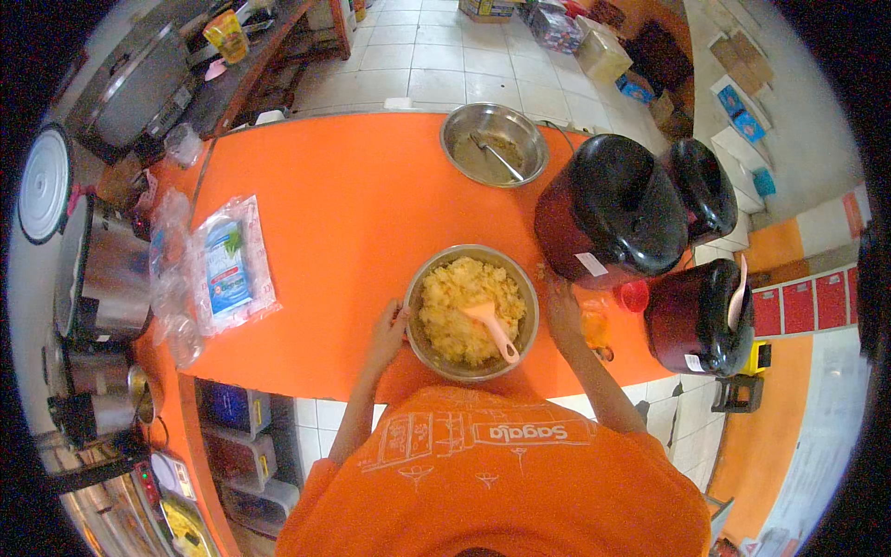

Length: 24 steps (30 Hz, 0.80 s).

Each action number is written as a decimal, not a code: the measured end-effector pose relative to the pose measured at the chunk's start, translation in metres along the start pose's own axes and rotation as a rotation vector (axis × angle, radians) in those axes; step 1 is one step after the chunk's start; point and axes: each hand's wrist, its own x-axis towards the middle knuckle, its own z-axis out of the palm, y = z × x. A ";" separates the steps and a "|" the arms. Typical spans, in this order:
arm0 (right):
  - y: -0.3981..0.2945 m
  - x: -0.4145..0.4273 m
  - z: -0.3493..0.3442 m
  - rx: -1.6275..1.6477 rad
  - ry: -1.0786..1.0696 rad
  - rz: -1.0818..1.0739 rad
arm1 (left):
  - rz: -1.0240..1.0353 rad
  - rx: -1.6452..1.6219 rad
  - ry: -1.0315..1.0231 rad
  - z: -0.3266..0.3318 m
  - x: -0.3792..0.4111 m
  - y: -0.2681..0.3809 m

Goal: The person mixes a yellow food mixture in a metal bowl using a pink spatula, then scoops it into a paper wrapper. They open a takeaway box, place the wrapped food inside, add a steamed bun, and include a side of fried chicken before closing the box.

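Note:
In front of me on the orange table (327, 230), a steel bowl (531, 299) holds a heap of yellowish cooked rice (452, 296). A pink rice paddle (494, 331) rests in the rice, its handle leaning toward the near right rim. My left hand (388, 333) is at the bowl's left side, with thumb and fingers against the rim. To the right of the bowl and apart from it, my right hand (564, 317) lies by the table surface, holding nothing that I can see. Its fingertips are close to the base of a large maroon and black rice cooker (612, 209).
Two more cookers, one behind (699, 188) and one nearer (699, 317), stand at the right beside a red cup (632, 296). A second steel bowl (463, 167) with a fork (498, 157) sits at the far edge. Plastic packaging (233, 264) and a large pot (115, 271) are left.

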 end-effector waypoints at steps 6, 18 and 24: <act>-0.025 0.029 0.021 -0.030 -0.123 0.209 | -0.024 0.061 -0.016 -0.005 -0.002 0.006; -0.030 0.032 0.029 0.083 0.009 0.180 | -0.057 -0.017 -0.053 -0.005 -0.015 0.016; -0.019 0.029 0.023 0.131 0.073 -0.013 | -0.030 0.034 -0.018 -0.009 -0.011 0.002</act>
